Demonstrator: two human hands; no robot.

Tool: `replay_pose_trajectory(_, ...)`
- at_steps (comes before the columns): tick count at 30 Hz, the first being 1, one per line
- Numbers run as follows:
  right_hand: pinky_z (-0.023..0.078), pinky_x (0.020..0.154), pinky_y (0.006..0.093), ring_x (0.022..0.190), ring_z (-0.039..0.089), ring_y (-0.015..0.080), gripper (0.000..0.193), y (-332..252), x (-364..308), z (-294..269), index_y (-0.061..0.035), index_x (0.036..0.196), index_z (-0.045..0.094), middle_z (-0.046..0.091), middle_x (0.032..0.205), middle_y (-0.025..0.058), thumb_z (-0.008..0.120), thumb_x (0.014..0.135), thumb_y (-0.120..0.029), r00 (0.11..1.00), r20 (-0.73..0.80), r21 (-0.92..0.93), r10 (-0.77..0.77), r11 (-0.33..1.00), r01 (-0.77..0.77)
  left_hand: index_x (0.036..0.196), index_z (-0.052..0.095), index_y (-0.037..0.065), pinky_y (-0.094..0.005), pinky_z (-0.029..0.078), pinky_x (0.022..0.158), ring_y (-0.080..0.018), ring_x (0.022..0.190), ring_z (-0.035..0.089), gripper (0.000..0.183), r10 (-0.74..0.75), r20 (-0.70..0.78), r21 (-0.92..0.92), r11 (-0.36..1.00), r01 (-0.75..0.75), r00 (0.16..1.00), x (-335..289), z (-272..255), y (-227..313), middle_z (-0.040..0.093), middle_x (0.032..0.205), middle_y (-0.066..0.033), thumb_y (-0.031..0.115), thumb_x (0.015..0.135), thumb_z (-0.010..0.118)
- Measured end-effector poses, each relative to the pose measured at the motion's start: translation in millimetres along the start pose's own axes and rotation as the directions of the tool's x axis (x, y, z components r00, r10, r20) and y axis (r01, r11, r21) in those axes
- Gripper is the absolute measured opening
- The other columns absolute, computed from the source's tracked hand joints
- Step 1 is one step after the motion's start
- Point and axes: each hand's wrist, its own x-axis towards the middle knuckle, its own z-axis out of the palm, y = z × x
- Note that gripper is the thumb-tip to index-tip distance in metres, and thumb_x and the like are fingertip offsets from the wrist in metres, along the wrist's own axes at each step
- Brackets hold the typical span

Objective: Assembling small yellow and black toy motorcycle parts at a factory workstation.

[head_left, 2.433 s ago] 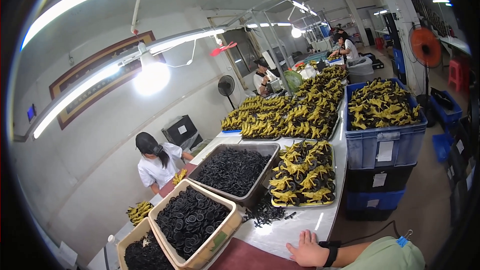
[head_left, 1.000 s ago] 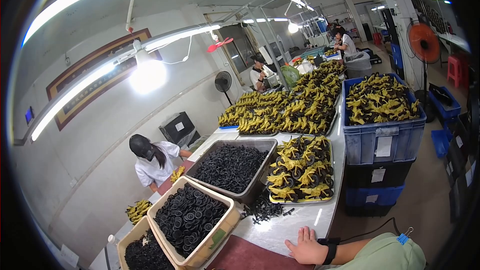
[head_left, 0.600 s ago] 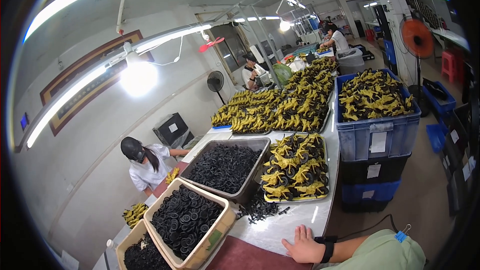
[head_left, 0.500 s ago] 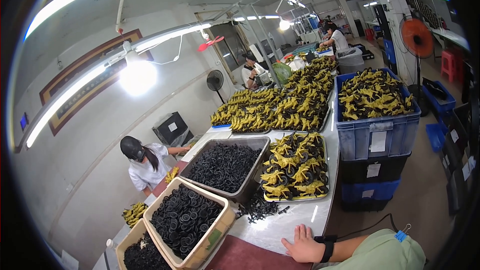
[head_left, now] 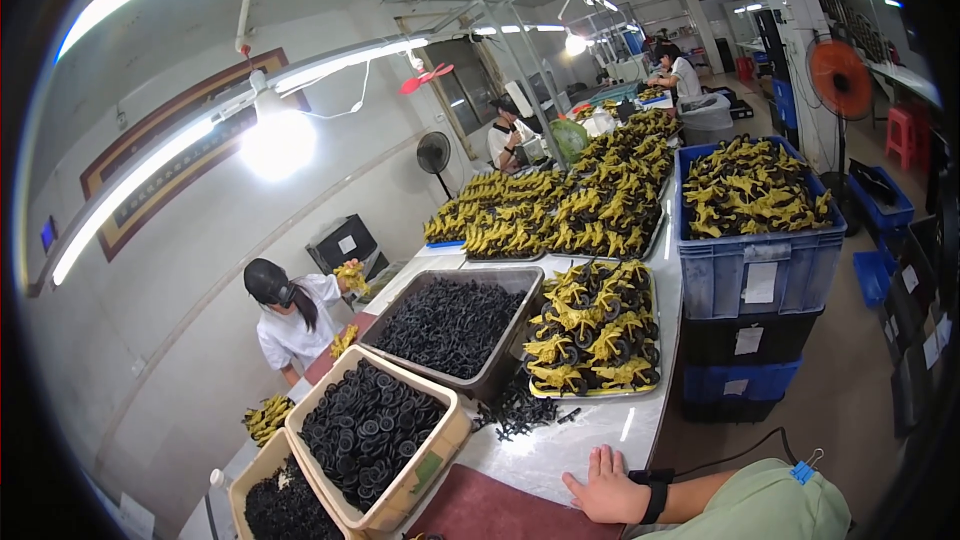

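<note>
My right hand [head_left: 606, 486] lies palm down on the pale tabletop [head_left: 560, 465], fingers stretched out and holding nothing. A black band [head_left: 655, 496] circles its wrist. Beside it is a dark red mat [head_left: 490, 508]. Just beyond the hand, small black plastic parts [head_left: 522, 412] lie in a loose pile. Farther off stands a tray [head_left: 590, 392] stacked with yellow-and-black toy motorcycles [head_left: 600, 325]. My left hand is out of the picture. A sliver of something at the lower edge by the mat is too cut off to name.
A cream bin [head_left: 450, 430] of black toy wheels and a grey tub [head_left: 525, 285] of black parts stand left. More motorcycles [head_left: 610, 210] cover the far table. Stacked crates [head_left: 760, 280] rise right. A co-worker [head_left: 295, 310] sits across the table, holding a yellow piece [head_left: 351, 277].
The co-worker across the table has raised a hand with a yellow piece. A sliver of something has appeared at the lower edge by the mat. My right hand stays put.
</note>
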Motion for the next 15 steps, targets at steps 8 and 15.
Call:
replay_pose_trajectory(8, 0.021, 0.099, 0.0731, 0.124, 0.024, 0.0692, 0.054, -6.2, 4.0, -12.5, -0.0126, 0.141, 0.041, 0.026, 0.130, 0.0533, 0.046, 0.094, -0.040, 0.998, 0.015, -0.001, -0.067, 0.998, 0.067, 0.137, 0.038, 0.003, -0.0458, 0.037, 0.102, -0.0414, 0.125, 0.040, 0.104, -0.065, -0.145, -0.062, 0.997, 0.056, 0.987, -14.2, 39.6, -24.4, 0.039, 0.138, -0.0227, 0.020, 0.049, 0.091)
replay_pose_trajectory(15, 0.018, 0.103, 0.0707, 0.127, 0.022, 0.0662, 0.056, 2.5, 0.6, -19.1, -0.0114, 0.142, 0.041, 0.025, 0.133, 0.0511, 0.048, 0.093, -0.038, 0.998, 0.058, 0.051, -0.017, 0.999, 0.014, 0.133, 0.045, 0.003, -0.0459, 0.039, 0.100, -0.0437, 0.121, 0.043, 0.078, 0.098, -0.249, -0.112, 0.985, -0.129, 0.964, 2.8, 33.7, -28.0, 0.043, 0.133, -0.0256, 0.014, 0.065, 0.082)
